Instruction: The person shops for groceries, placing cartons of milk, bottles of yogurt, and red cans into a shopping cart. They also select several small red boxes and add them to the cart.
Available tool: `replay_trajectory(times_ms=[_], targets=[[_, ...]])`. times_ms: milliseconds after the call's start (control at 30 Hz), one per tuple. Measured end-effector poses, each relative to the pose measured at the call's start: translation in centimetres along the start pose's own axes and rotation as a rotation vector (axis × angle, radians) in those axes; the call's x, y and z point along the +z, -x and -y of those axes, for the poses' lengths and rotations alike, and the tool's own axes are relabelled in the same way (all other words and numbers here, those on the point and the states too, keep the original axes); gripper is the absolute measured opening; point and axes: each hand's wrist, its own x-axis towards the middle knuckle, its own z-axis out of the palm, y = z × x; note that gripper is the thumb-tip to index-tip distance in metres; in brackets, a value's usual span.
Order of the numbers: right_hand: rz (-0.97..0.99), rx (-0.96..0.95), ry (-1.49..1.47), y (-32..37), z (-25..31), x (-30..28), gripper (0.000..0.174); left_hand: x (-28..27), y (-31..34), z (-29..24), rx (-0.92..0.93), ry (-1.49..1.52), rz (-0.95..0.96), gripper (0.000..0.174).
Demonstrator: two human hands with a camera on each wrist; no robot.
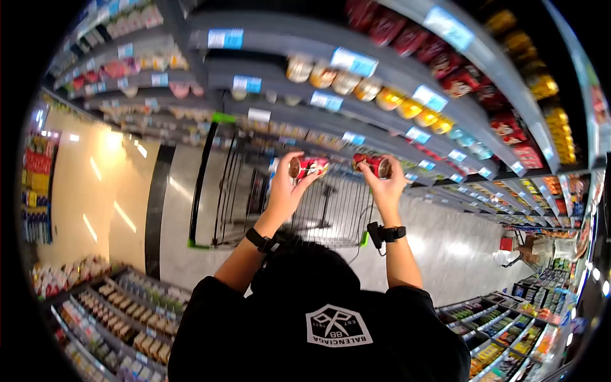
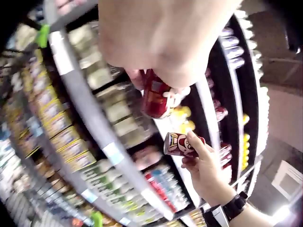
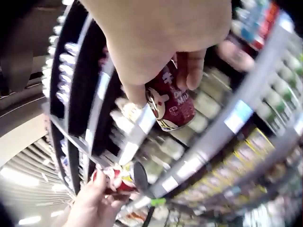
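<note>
My left hand (image 1: 286,184) grips a small red drink can (image 1: 313,167) with a pale cartoon print, held sideways in the head view. Opposite it, my right hand (image 1: 386,186) holds a similar dark red can (image 1: 372,165), thumb and fingers around its side. A cartoon face and the word "MILK" show on the right hand's can (image 3: 173,104) in the right wrist view. The left wrist view has the left hand's can (image 2: 156,97) just below the wrist. Both cans are raised apart from each other, in front of the shelves and over a shopping cart.
The wire shopping cart (image 1: 219,191) with green corners stands right in front of me. Beyond it, shelves with price tags (image 1: 354,62) carry jars (image 1: 389,99) and red packs (image 1: 468,83). More stocked shelves (image 1: 137,312) stand behind me. Farther down the aisle is another person (image 1: 538,248).
</note>
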Motion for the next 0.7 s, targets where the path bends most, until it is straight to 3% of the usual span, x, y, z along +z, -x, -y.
replay_trajectory(times_ms=[67, 100, 200, 300, 367, 433, 533, 567, 600, 633, 700], targets=[[0.12, 0.304, -0.084, 6.1, -6.3, 3.7, 0.052, -2.0, 5.4, 6.8, -0.146, -0.178, -0.007, 0.054], [0.231, 0.566, -0.238, 8.9, -9.1, 5.4, 0.056, -2.9, 7.8, 9.1, -0.219, -0.21, -0.004, 0.055], [0.328, 1.042, -0.229, 14.8, -13.9, 9.9, 0.061, -4.0, 14.1, 15.7, -0.488, -0.397, 0.034, 0.058], [0.378, 1.337, -0.297, 18.2, -18.1, 15.4, 0.077, -4.4, 18.5, 21.7, -0.507, -0.591, 0.103, 0.058], [0.39, 1.33, -0.135, 22.0, -24.7, 19.8, 0.071, -4.9, 19.4, 23.7, -0.533, -0.666, 0.074, 0.057], [0.532, 1.353, -0.145, 23.2, -27.1, 22.3, 0.071, -5.2, 21.4, 25.2, -0.428, -1.014, 0.176, 0.055], [0.599, 1.101, 0.099, 24.7, -31.2, 27.9, 0.056, -4.0, 21.3, 24.6, -0.457, -1.01, 0.081, 0.053], [0.532, 1.079, -0.091, 26.0, -33.6, 29.8, 0.056, -4.1, 21.1, 24.7, -0.446, -1.012, 0.035, 0.053], [0.643, 0.991, 0.104, 23.6, -30.5, 30.3, 0.066, -4.0, 21.0, 24.6, -0.428, -1.036, -0.003, 0.052], [0.59, 0.823, 0.26, 25.3, -34.6, 32.1, 0.078, -4.1, 20.7, 24.5, -0.428, -1.051, -0.002, 0.053], [0.622, 0.876, 0.17, 23.8, -32.9, 34.1, 0.084, -3.8, 21.2, 24.7, -0.407, -1.1, -0.007, 0.054]])
